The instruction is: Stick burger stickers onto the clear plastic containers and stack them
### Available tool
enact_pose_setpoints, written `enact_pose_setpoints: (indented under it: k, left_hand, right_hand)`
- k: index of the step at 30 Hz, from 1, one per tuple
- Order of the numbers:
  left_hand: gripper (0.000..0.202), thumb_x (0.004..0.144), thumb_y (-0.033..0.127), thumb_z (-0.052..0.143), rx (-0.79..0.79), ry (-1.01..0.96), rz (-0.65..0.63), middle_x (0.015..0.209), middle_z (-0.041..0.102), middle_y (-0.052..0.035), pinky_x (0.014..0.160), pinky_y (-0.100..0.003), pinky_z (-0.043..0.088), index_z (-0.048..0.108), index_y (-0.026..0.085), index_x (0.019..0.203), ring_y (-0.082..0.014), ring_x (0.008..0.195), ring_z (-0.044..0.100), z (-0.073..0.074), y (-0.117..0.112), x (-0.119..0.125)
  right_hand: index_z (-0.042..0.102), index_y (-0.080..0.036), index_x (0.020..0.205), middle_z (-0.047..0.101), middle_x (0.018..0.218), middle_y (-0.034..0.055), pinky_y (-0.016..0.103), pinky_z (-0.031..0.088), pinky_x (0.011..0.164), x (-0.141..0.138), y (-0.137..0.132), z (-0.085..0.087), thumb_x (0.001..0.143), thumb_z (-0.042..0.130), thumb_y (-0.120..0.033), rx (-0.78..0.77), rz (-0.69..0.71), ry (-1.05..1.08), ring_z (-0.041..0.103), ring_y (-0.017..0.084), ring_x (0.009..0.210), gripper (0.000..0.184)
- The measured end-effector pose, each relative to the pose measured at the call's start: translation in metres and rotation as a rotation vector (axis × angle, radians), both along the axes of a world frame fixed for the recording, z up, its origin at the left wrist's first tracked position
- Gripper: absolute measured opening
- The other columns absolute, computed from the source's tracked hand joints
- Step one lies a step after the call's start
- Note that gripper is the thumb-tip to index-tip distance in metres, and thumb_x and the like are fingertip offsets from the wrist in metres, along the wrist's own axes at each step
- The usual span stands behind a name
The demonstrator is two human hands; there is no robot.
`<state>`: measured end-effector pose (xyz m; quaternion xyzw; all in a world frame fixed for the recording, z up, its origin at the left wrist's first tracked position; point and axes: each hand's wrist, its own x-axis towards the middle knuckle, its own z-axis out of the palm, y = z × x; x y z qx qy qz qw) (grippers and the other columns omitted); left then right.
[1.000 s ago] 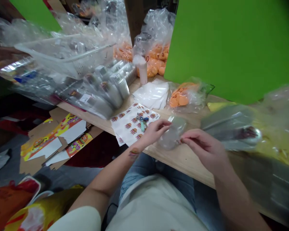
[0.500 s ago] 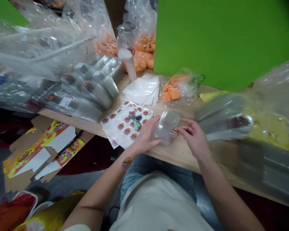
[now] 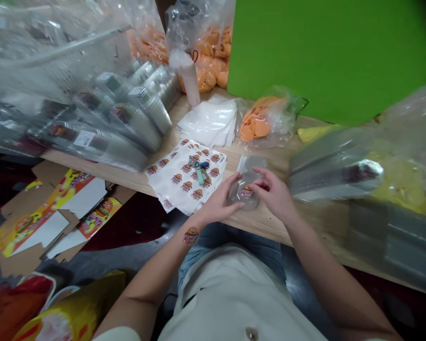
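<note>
Tub [image 3: 246, 188], clear plastic, lies on the desk [image 3: 259, 225] just right of the sticker sheet [image 3: 186, 176], long axis pointing away; left hand [image 3: 218, 204] and right hand [image 3: 274, 193] flank it, each grip pinching a side.

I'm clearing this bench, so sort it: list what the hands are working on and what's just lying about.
In hand: clear tub, held by left hand and right hand; sticker on it; sticker sheet.
Lying about: keys, white bags, bag of orange discs, white bottle, green board.
</note>
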<state>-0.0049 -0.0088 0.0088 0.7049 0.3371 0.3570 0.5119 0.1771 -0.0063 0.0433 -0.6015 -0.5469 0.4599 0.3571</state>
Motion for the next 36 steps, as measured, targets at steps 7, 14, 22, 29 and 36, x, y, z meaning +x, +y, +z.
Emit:
enact_pose_setpoints:
  k: [7,14,22,29,36]
  left_hand:
    - [0.055,0.087,0.03,0.048,-0.039,0.016,0.077,0.141,0.037,-0.0114,0.108,-0.041,0.028,0.028,0.022,0.138,-0.0223,0.13,0.036,0.005,-0.003,0.007]
    - [0.056,0.085,0.028,0.052,0.083,0.132,0.199,0.132,0.047,-0.0117,0.106,-0.04,0.03,0.03,0.02,0.135,-0.0213,0.123,0.044,0.004,-0.003,0.017]
    - [0.059,0.081,0.032,0.058,0.075,0.094,0.233,0.132,0.047,-0.0118,0.104,-0.04,0.031,0.034,0.02,0.134,-0.0226,0.122,0.044,0.004,0.008,0.016]
    - [0.039,0.078,0.035,0.062,-0.647,-0.308,0.272,0.106,0.061,-0.01,0.086,-0.032,0.044,0.055,0.015,0.111,-0.0183,0.097,0.059,0.054,0.006,-0.003]
    - [0.029,0.068,0.035,0.072,-0.756,-0.348,-0.036,0.069,0.06,0.0005,0.065,-0.022,0.044,0.059,0.013,0.081,-0.0087,0.063,0.057,0.073,0.0,0.027]
  right_hand:
    - [0.048,-0.019,0.12,0.065,0.073,0.0,0.034,0.049,0.069,0.001,-0.005,-0.013,0.074,0.06,-0.033,0.053,-0.063,-0.043,0.061,0.016,0.066,0.05]
    - [0.047,-0.021,0.124,0.064,0.081,0.0035,0.038,0.049,0.072,0.001,-0.012,-0.018,0.08,0.054,-0.035,0.226,-0.028,-0.307,0.06,0.019,0.073,0.047]
    - [0.016,-0.02,0.142,0.046,0.131,0.0154,0.053,0.037,0.095,0.007,-0.024,-0.008,0.077,0.059,-0.039,0.536,0.072,-0.744,0.042,0.032,0.119,0.081]
    - [0.015,-0.024,0.141,0.052,0.129,0.009,0.044,0.037,0.1,0.008,-0.024,0.006,0.078,0.062,-0.032,0.616,0.204,-0.432,0.046,0.023,0.12,0.079]
    - [0.02,-0.025,0.141,0.054,0.125,0.0102,0.044,0.042,0.096,0.031,-0.048,0.035,0.077,0.064,-0.029,0.871,0.3,-0.642,0.049,0.024,0.116,0.078]
